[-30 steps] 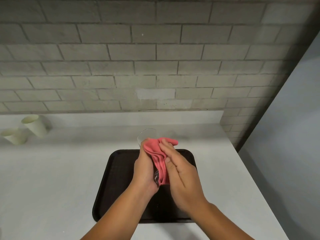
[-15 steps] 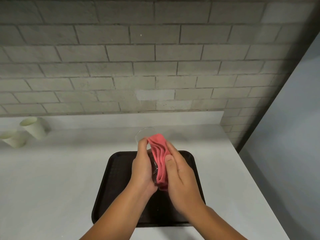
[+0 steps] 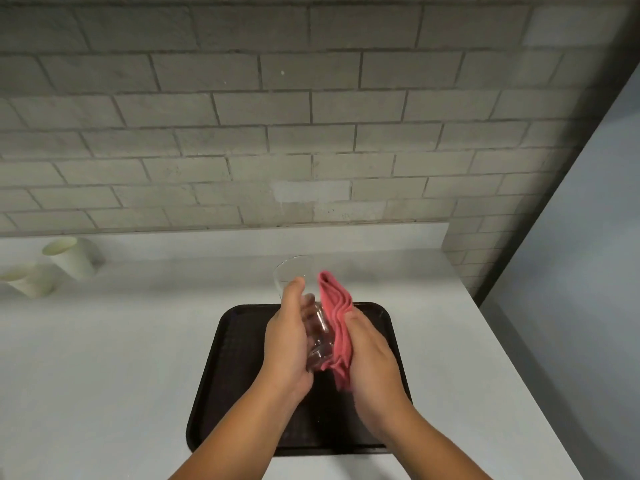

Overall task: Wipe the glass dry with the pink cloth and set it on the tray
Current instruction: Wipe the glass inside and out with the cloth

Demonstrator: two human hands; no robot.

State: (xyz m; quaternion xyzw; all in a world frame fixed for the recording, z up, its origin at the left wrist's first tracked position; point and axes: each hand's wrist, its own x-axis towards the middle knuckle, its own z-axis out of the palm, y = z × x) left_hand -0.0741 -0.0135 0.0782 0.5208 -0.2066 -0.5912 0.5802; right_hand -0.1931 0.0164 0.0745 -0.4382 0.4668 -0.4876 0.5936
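Pale paper cups (image 3: pixel 71 258) stand at the far left of the white counter (image 3: pixel 104 358), well apart from the work. Over the dark tray (image 3: pixel 221 375), the left hand (image 3: pixel 287 344) curls around the clear glass (image 3: pixel 301 296), thumb near its rim, holding it tilted above the tray. The right hand (image 3: pixel 372 362) presses the folded pink cloth (image 3: pixel 337 323) against the glass's side, fingers closed behind it and hidden. The glass's base blurs between the palms.

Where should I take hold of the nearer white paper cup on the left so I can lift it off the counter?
Grip the white paper cup around its side wall, below the open rim, coming from its right. It looks upright and tapers downward, so a wrap just under the wider rim should not slip. The second cup stands close behind it.
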